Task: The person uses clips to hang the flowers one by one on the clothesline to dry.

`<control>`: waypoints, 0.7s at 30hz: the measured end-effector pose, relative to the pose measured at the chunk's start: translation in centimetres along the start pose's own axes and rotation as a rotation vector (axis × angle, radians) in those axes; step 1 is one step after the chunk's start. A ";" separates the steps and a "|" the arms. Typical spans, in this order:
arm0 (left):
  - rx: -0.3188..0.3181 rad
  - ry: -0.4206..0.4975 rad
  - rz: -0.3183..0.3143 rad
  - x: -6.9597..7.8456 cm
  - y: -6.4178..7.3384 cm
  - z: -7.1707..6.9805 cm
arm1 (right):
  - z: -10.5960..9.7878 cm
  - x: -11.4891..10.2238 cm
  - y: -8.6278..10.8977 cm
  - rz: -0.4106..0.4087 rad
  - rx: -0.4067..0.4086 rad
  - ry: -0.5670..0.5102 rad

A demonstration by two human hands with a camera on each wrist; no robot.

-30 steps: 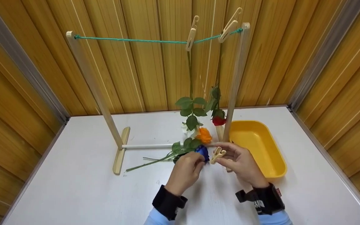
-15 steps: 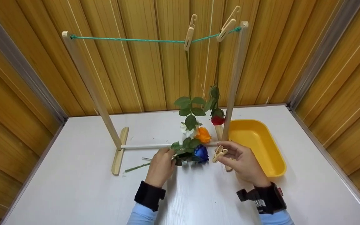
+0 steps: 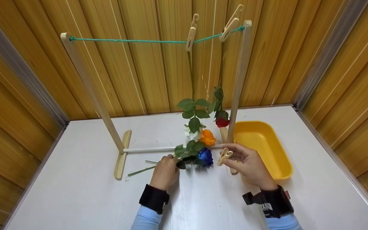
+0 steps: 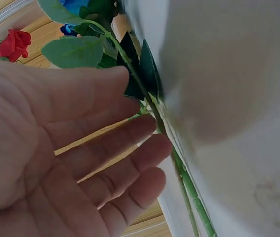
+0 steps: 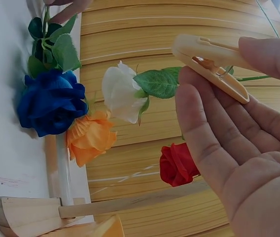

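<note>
My left hand [image 3: 165, 172] is at the stems of the roses lying on the table; in the left wrist view its extended fingertips reach a green stem [image 4: 152, 106]. Close by lie a blue rose [image 3: 205, 156] and an orange rose [image 3: 207, 137], heads to the right, leaves [image 3: 190, 150] around them. My right hand [image 3: 248, 163] pinches a beige plastic clothespin [image 3: 225, 157] between thumb and fingers, just right of the blue rose. A white rose [image 3: 191, 131] and a red rose [image 3: 222, 122] hang head down from a green line [image 3: 123, 40], each under a clothespin [image 3: 191, 38].
A wooden frame holds the line, with a left post [image 3: 91, 92], a right post [image 3: 240, 83] and a low white crossbar [image 3: 149, 149]. A yellow tub [image 3: 287, 166] stands right of the right hand. Wood-patterned walls [image 3: 133, 83] enclose the white table [image 3: 75, 179].
My left hand has moved left from beside the blue rose's head to the stems. The right hand stays almost in place with the clothespin. The view has shifted slightly.
</note>
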State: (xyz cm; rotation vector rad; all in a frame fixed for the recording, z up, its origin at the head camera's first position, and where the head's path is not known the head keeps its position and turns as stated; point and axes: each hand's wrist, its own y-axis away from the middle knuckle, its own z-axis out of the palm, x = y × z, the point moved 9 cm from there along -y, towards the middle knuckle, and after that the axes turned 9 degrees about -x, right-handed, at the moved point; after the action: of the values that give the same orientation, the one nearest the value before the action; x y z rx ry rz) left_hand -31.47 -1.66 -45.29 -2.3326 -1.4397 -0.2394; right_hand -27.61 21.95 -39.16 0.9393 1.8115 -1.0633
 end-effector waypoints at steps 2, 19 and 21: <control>-0.001 -0.010 0.000 0.0 0.0 0.1 | -0.1 -0.1 0.0 -0.011 0.004 0.003; 0.038 -0.011 0.019 -0.1 0.1 0.2 | -0.1 -0.1 0.1 -0.009 -0.013 -0.006; 0.047 -0.015 0.019 -0.1 0.1 0.2 | -0.1 -0.1 0.2 -0.008 -0.015 -0.011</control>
State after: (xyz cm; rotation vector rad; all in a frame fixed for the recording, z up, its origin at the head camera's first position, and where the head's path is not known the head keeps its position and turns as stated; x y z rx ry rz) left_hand -31.43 -1.70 -45.53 -2.3141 -1.4140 -0.1808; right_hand -27.46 22.10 -39.08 0.9164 1.8138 -1.0561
